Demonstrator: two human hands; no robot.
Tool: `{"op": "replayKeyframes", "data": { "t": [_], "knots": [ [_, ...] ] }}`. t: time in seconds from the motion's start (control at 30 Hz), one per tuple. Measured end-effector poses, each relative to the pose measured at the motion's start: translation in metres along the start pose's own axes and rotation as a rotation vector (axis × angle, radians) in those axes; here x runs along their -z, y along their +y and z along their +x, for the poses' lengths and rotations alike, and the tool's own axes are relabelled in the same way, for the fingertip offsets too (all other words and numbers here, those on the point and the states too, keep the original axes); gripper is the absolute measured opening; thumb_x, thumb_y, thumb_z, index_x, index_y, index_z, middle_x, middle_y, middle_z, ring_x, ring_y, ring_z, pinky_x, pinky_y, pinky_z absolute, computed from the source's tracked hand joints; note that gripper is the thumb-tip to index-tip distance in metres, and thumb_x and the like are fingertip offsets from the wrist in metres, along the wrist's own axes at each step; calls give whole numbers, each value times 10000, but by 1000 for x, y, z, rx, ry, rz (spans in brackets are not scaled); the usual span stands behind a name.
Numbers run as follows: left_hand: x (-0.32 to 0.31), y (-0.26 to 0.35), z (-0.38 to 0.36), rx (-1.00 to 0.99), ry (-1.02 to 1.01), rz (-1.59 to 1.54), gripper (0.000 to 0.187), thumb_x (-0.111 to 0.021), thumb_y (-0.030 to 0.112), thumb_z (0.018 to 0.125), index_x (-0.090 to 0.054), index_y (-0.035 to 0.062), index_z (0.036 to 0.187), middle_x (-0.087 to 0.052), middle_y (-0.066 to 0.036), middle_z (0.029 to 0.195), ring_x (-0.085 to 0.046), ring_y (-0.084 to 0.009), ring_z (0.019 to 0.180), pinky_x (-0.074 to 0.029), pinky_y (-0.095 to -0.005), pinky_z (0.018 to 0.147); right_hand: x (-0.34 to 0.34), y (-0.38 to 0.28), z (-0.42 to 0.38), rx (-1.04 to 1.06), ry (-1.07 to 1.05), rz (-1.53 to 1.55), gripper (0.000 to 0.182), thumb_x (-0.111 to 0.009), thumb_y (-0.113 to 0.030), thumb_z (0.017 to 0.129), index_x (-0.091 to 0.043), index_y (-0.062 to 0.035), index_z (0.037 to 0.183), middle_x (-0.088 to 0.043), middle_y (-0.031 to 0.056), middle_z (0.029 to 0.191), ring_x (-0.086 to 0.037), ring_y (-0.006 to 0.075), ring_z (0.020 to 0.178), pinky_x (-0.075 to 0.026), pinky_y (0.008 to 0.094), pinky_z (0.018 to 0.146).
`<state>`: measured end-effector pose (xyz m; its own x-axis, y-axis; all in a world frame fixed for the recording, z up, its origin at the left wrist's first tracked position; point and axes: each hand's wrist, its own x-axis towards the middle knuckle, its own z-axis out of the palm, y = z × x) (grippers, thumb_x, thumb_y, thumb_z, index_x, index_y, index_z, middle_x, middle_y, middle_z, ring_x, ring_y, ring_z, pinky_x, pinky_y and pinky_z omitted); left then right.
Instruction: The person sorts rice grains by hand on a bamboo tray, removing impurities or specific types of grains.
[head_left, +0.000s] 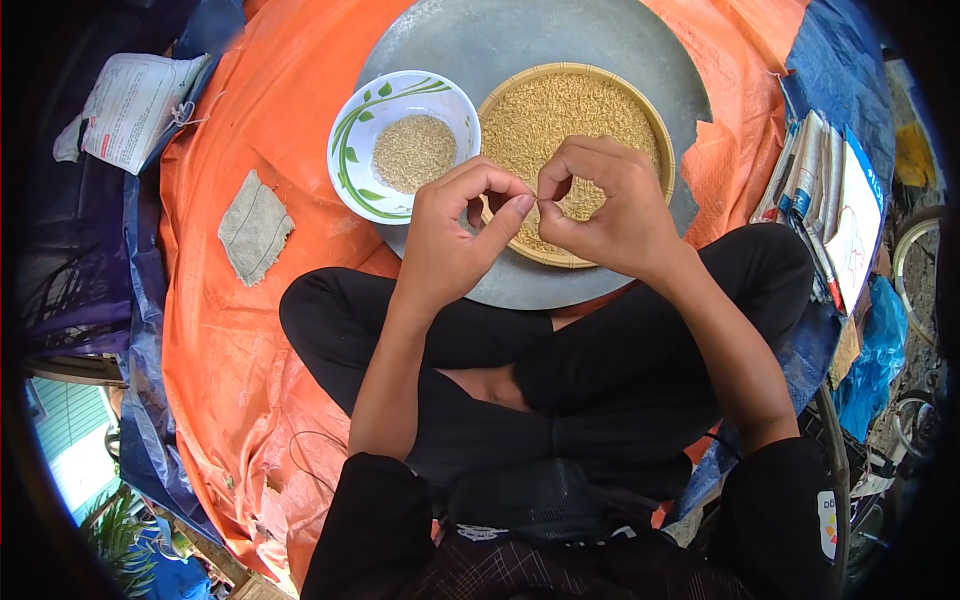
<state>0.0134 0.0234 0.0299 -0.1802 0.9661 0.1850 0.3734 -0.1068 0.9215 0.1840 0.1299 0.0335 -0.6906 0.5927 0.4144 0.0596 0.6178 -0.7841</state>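
Note:
My left hand (467, 222) and my right hand (608, 205) meet fingertip to fingertip, each in a pinch of thumb and forefinger. Whatever lies between the tips is too small to make out. Beneath them is a round woven bamboo tray (664, 140) spread with golden, unhusked-looking rice grains (570, 100); my right hand covers part of it. Left of the tray, close to my left hand, stands a white bowl (345, 150) with green leaf patterns. Paler grains (415, 152) lie in its bottom. Both vessels rest on a large round grey metal tray (440, 45).
An orange tarp (230, 350) covers the ground, with a grey cloth scrap (255, 228) on the left. A white printed sack (145, 105) lies at upper left. Folded sacks (815, 190) and a blue plastic bag (872, 360) are at right. My crossed legs (620, 350) border the metal tray.

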Motion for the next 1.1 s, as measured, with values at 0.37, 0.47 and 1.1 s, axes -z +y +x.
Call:
{"op": "replayKeyframes", "data": {
  "t": [0.37,0.47,1.1],
  "knots": [
    [-3,5,-2,-46,11,79,46,-719,49,863,-690,18,880,-660,-40,800,-576,-116,648,-397,-273,539,-2,2,-1,96,7,-99,130,-744,-90,679,-628,-92,738,-624,20,697,-638,207,666,-458,345,688],
    [-4,5,-2,-41,8,77,53,-715,46,866,-679,13,886,-653,-48,797,-578,-126,649,-405,-279,544,-4,2,-2,110,15,-108,137,-744,-92,674,-625,-90,742,-623,17,704,-636,220,691,-452,352,716],
    [6,1,-4,193,48,-253,156,-651,146,989,-675,-8,981,-646,7,861,-512,-39,737,-426,-225,665,-12,-6,-10,-336,-109,459,97,-676,-66,806,-594,-66,754,-641,40,782,-624,162,738,-481,319,777]
  ]
}}
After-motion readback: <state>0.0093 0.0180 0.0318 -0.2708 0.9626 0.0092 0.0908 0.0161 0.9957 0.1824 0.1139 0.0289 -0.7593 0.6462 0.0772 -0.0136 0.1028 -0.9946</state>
